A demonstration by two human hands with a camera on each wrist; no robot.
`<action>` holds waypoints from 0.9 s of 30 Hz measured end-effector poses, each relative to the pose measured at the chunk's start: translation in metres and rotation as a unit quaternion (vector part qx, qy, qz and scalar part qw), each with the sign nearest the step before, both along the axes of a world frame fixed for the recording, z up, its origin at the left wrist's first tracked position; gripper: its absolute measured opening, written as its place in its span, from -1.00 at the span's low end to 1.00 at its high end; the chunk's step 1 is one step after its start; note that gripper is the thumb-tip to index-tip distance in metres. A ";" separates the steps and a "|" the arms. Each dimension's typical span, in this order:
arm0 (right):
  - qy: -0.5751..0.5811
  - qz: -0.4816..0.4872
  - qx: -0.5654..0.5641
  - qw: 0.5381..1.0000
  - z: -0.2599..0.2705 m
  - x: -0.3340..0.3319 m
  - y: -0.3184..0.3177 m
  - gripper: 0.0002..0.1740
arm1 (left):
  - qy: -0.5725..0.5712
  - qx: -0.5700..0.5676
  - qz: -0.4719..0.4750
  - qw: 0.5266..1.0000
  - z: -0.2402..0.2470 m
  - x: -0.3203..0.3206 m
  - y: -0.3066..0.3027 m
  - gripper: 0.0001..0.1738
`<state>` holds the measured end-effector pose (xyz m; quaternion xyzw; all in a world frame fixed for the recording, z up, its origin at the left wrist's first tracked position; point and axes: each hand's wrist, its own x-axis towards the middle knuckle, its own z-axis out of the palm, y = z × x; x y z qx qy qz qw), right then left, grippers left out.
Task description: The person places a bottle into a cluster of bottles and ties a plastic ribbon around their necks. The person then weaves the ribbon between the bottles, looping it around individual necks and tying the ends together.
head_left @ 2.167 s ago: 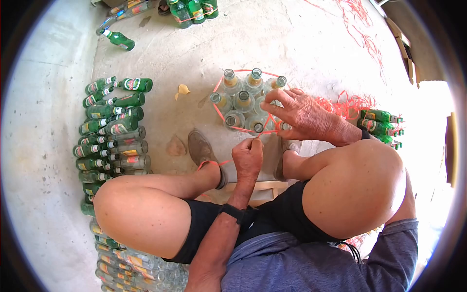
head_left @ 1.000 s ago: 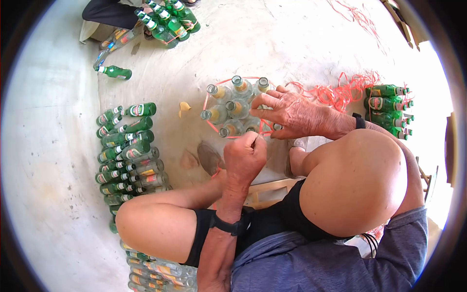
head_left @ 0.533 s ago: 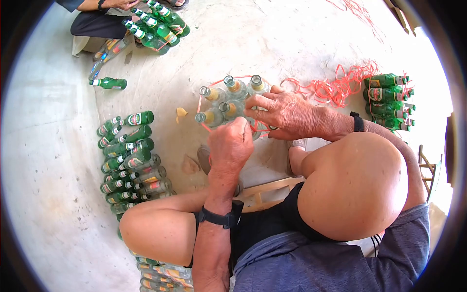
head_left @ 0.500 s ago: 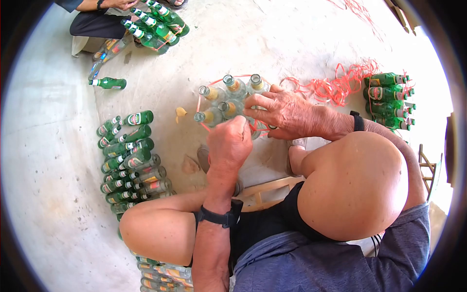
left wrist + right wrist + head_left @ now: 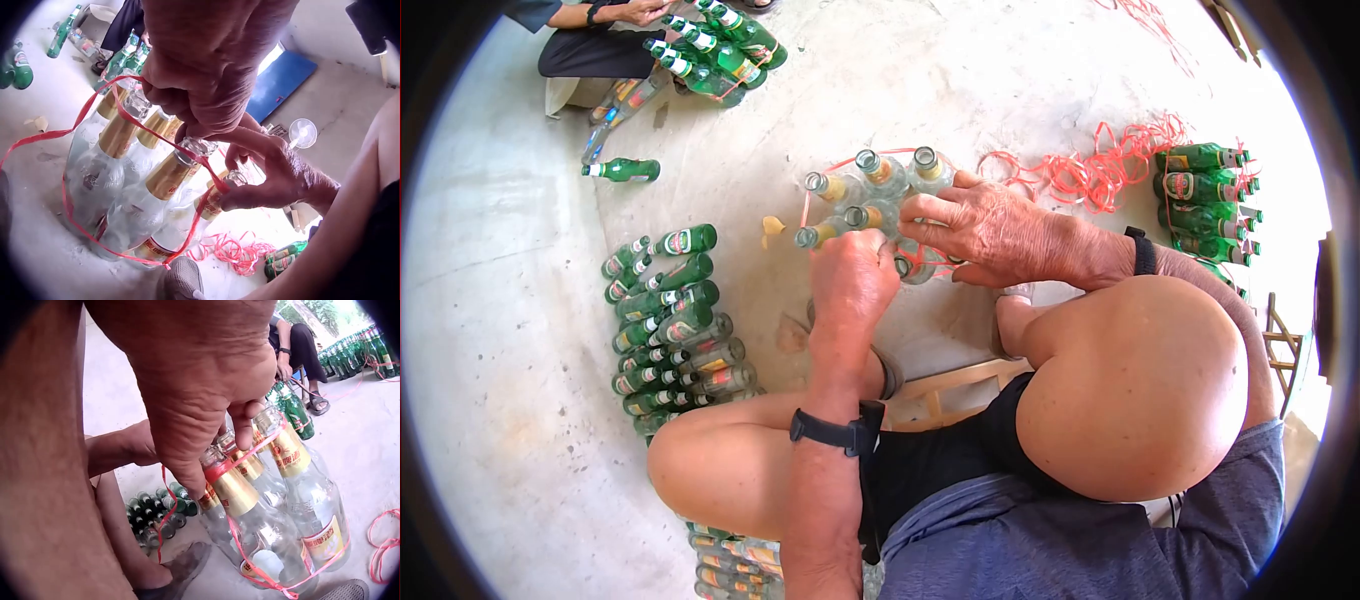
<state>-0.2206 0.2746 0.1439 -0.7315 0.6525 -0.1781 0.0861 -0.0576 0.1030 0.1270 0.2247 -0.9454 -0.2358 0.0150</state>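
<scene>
Several clear glass beer bottles (image 5: 830, 187) with gold neck labels stand upright in a tight cluster between the person's feet. Red plastic twine (image 5: 45, 136) loops round their lower bodies and also runs across the necks. The left hand (image 5: 850, 280) is a fist over the near left bottles, gripping the twine; the held end is hidden inside the fingers. My right hand (image 5: 1000, 235) reaches over the necks on the right side. Its fingers bend round a bottle neck (image 5: 212, 456), and the thumb presses where the twine crosses it.
Green bottles (image 5: 685, 270) lie stacked on the left. A tied green bundle (image 5: 1200, 200) lies at right, beside tangled red twine (image 5: 1090, 180). Another person's hand (image 5: 640, 10) is above a green bottle bundle (image 5: 720, 65). One green bottle (image 5: 625, 170) lies alone. A wooden stool (image 5: 960, 393) is below.
The left fist has moved up and left, from the near edge of the clear bottles to over their left side. The right hand keeps its place. Another person's arm has come into view.
</scene>
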 end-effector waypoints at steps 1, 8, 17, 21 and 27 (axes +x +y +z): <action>-0.002 0.002 -0.004 1.000 -0.001 0.000 0.000 -0.12 | -0.009 0.005 0.001 1.000 0.001 0.000 -0.002 -0.78; -0.008 0.007 -0.010 1.000 -0.004 -0.001 -0.001 -0.14 | -0.103 -0.023 -0.008 0.994 0.009 -0.009 -0.005 -0.83; -0.020 0.008 -0.028 0.999 -0.007 -0.001 -0.001 -0.17 | -0.097 -0.066 -0.002 0.993 0.010 -0.006 -0.001 -0.84; -0.014 0.003 -0.032 0.999 -0.009 -0.002 -0.001 -0.19 | -0.059 -0.083 0.032 0.994 0.007 0.001 0.005 -0.81; -0.008 0.006 -0.039 0.999 -0.011 -0.002 -0.002 -0.22 | -0.022 -0.109 0.096 0.989 0.002 0.018 0.021 -0.78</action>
